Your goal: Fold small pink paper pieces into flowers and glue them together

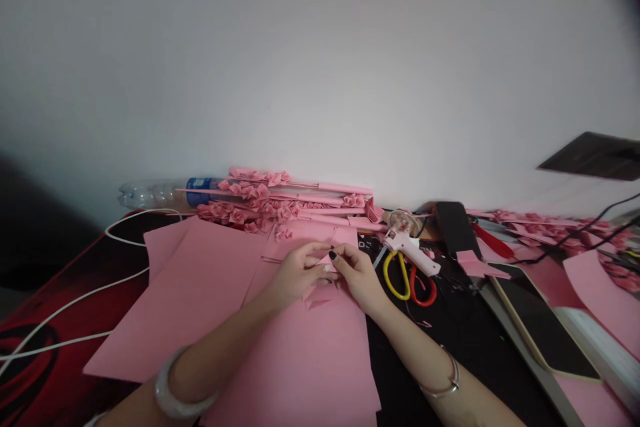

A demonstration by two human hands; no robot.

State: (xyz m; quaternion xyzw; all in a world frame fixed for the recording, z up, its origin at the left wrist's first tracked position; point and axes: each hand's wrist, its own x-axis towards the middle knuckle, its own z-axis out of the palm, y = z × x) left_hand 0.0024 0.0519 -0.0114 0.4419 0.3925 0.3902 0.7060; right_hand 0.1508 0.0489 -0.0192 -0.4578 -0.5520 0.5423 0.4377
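Both hands meet over the pink paper sheets (pixel 310 360) in the middle of the table. Between their fingertips is a small piece of folded pink paper (pixel 326 263). My left hand (pixel 300 270) pinches it from the left, and my right hand (pixel 356 272) grips it from the right with bent fingers. The fingers hide much of its shape. Just below the hands lies another small folded pink piece (pixel 320 295). Beyond them, a bundle of pink paper flowers (pixel 260 203) with rolled paper stems rests along the wall.
Right of my hands lie a white glue gun (pixel 411 250) and scissors with yellow and red handles (pixel 397 277). A dark phone (pixel 457 227) leans behind; another phone (pixel 545 320) lies at right. A plastic bottle (pixel 153 195) and white cable (pixel 65 307) are at left.
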